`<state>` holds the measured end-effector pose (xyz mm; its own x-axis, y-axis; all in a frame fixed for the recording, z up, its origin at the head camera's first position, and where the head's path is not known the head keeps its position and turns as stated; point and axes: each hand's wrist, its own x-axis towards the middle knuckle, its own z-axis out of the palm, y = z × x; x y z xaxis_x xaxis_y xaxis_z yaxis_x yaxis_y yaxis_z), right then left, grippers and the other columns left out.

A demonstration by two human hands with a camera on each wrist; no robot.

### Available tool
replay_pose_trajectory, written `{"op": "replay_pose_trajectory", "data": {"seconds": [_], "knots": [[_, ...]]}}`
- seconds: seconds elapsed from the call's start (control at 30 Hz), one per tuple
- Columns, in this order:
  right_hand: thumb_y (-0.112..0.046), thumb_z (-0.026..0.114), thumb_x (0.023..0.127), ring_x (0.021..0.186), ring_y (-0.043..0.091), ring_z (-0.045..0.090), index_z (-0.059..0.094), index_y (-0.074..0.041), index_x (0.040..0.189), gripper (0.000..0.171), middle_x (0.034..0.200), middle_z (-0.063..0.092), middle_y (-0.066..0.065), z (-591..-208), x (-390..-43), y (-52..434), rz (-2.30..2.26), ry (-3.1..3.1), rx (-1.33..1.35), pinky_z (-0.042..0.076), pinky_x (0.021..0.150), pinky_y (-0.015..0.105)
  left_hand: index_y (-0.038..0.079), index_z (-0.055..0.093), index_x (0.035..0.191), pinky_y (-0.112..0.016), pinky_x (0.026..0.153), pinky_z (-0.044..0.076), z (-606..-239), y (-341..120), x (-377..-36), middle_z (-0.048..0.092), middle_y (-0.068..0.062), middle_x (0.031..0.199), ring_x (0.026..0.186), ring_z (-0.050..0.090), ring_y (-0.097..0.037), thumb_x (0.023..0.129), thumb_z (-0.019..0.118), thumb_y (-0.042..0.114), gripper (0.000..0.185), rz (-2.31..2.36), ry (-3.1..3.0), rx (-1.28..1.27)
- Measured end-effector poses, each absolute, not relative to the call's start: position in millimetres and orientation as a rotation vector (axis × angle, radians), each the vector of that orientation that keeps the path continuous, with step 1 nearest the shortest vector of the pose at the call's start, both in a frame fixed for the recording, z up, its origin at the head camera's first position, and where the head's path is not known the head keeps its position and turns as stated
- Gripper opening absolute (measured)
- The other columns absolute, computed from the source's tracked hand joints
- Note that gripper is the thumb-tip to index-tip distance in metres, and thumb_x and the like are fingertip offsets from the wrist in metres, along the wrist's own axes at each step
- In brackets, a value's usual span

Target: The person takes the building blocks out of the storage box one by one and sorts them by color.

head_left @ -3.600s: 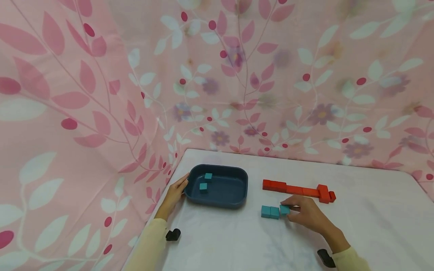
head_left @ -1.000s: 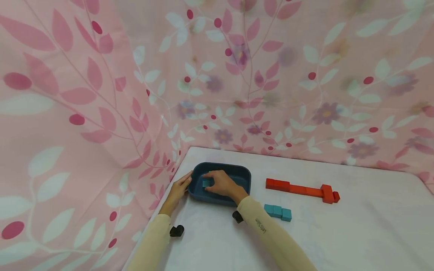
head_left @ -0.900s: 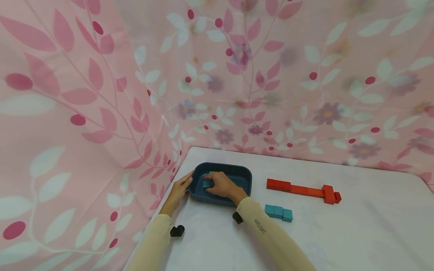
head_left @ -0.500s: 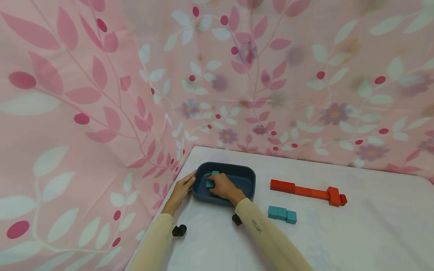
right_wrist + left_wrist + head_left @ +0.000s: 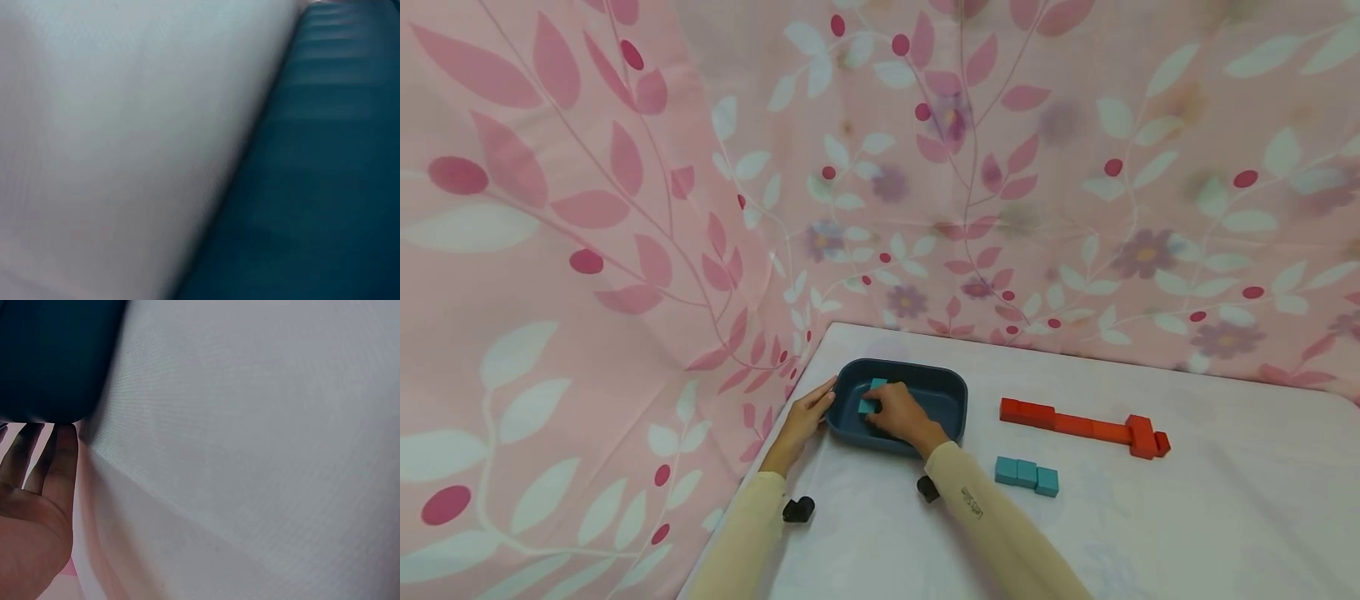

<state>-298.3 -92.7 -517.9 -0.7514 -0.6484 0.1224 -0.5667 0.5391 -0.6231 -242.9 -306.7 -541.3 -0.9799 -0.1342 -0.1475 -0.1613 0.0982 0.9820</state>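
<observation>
A dark blue rectangular tray (image 5: 940,400) stands at the left of the white table. Two teal cubes lie in its left half. My right hand (image 5: 901,412) reaches inside, thumb and index finger pinching the nearer teal cube (image 5: 867,407). Behind the fingers, the farther teal cube (image 5: 877,383) is partly covered. My left hand (image 5: 805,421) rests against the tray's left end. In the left wrist view, the straight fingers (image 5: 61,462) touch the tray wall (image 5: 56,362). The right wrist view shows only tray wall (image 5: 312,187) and cloth; the right hand is out of that frame.
Right of the tray, a row of three teal cubes (image 5: 1027,474) lies on the white cloth (image 5: 880,533). Behind it runs a line of red blocks (image 5: 1086,426), ending in a crosswise block. A pink floral curtain (image 5: 925,208) borders the table's back and left.
My right hand has left a third teal cube at the right end of the row and moved left into the tray. Its fingers have closed around the nearer cube. The left hand stays at the tray.
</observation>
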Motion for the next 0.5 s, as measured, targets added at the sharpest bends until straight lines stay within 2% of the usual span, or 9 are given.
{"op": "replay_pose_trajectory", "data": {"seconds": [0.17, 0.3, 0.4, 0.5], "knots": [[-0.014, 0.077, 0.084, 0.098, 0.016, 0.060, 0.070, -0.006, 0.121, 0.039, 0.117, 0.068, 0.007, -508, -298, -79, -1.065, 2.668, -1.062, 0.053, 0.087, 0.033, 0.030, 0.054, 0.141, -0.040, 0.095, 0.048, -540, -305, -242, 0.046, -0.003, 0.147, 0.125, 0.051, -0.022, 0.096, 0.060, 0.038, 0.046, 2.070, 2.324, -0.312], [-0.012, 0.078, 0.084, 0.091, 0.013, 0.061, 0.069, -0.005, 0.121, 0.039, 0.116, 0.068, 0.007, -499, -297, -64, -1.164, 2.663, -1.055, 0.053, 0.079, 0.026, 0.030, 0.055, 0.140, -0.042, 0.097, 0.047, -540, -304, -243, 0.046, -0.002, 0.147, 0.127, 0.049, -0.022, 0.095, 0.061, 0.039, 0.046, 2.064, 2.329, -0.328], [-0.012, 0.078, 0.083, 0.088, 0.013, 0.059, 0.070, -0.004, 0.121, 0.039, 0.114, 0.068, 0.007, -491, -295, -50, -1.209, 2.678, -1.059, 0.053, 0.076, 0.026, 0.030, 0.055, 0.140, -0.044, 0.098, 0.046, -540, -304, -242, 0.047, -0.002, 0.147, 0.128, 0.048, -0.022, 0.096, 0.061, 0.038, 0.045, 2.057, 2.340, -0.342], [-0.011, 0.078, 0.083, 0.092, 0.013, 0.061, 0.070, -0.004, 0.120, 0.039, 0.113, 0.069, 0.007, -484, -292, -35, -1.233, 2.711, -1.073, 0.053, 0.081, 0.029, 0.029, 0.054, 0.141, -0.046, 0.099, 0.044, -539, -303, -242, 0.046, -0.003, 0.148, 0.129, 0.046, -0.023, 0.097, 0.060, 0.035, 0.044, 2.055, 2.348, -0.336]]}}
